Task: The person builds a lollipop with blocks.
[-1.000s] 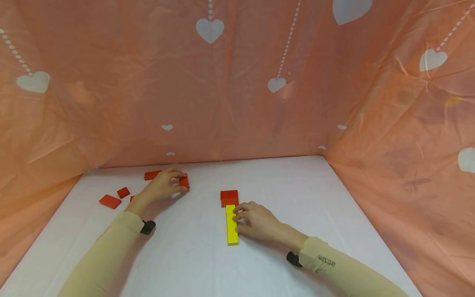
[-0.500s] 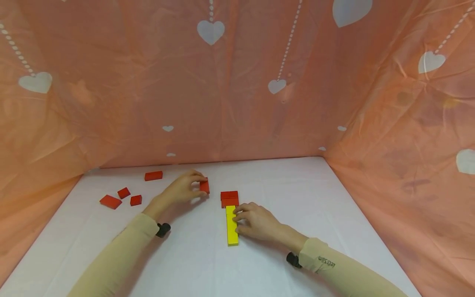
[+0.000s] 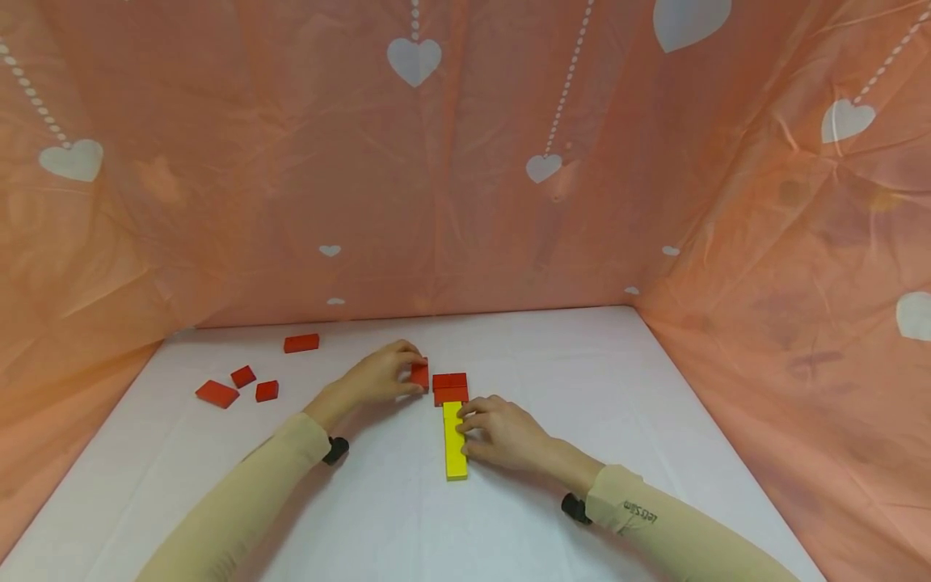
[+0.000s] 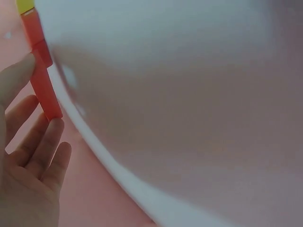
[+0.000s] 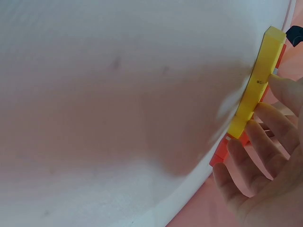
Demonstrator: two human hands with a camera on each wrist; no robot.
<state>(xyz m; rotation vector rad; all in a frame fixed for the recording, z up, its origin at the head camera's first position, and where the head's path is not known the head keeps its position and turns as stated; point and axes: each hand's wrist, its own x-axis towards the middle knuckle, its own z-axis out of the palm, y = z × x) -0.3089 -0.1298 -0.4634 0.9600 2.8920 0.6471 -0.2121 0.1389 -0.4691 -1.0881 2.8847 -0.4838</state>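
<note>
My left hand [image 3: 377,374] pinches a red rectangular block [image 3: 419,375] between thumb and fingers, one at each end. This block stands just left of a pair of red blocks [image 3: 451,389] laid one behind the other. In the left wrist view, the held block [image 4: 46,94] shows below my thumb, close to the red pair. A yellow row [image 3: 454,444] runs toward me from the red pair. Along its right side rest the fingertips of my right hand [image 3: 505,434]. The right wrist view shows a seam near one end of the yellow row [image 5: 258,78].
At the left of the white table [image 3: 378,517] lie a flat red block [image 3: 216,394], two small red blocks [image 3: 243,377] and, farther back, a longer red block [image 3: 301,343]. Peach curtains [image 3: 480,226] with white hearts enclose the table's back and sides.
My left hand has carried the red block rightward across the table, up beside the red pair. The right hand and the yellow row have stayed in place.
</note>
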